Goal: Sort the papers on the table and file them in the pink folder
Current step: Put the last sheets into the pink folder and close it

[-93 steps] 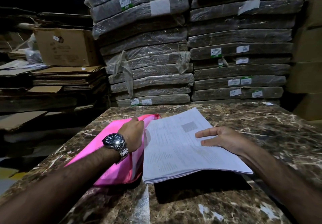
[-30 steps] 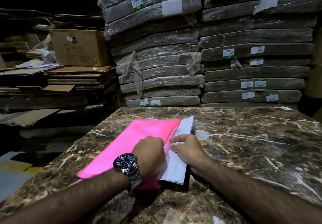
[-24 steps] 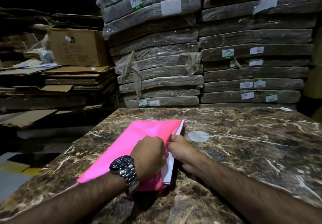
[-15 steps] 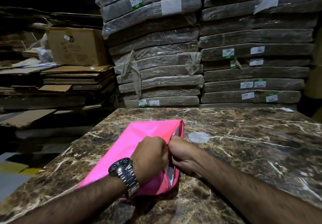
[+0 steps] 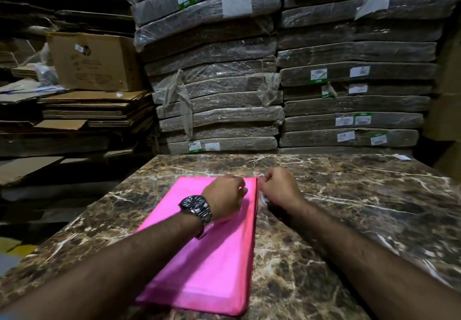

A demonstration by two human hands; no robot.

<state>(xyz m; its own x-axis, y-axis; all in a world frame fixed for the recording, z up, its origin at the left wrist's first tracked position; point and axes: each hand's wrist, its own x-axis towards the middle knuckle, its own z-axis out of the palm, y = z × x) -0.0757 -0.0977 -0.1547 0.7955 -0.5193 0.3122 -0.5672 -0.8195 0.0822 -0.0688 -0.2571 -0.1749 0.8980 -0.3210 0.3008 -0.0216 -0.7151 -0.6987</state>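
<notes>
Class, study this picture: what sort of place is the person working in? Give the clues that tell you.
Probably a warehouse or stockroom. Tall stacks of plastic-wrapped, labelled bundles stand behind the marble table, flattened cardboard is piled at the left, and a cardboard box sits on that pile.

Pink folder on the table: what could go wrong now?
1. The left hand and right hand seem to pinch the pink folder only at its far right corner. The rest of that edge is unheld, so it might gape and let anything inside slide out when lifted.
2. The marble table looks smooth, so the folder could skid.
</notes>
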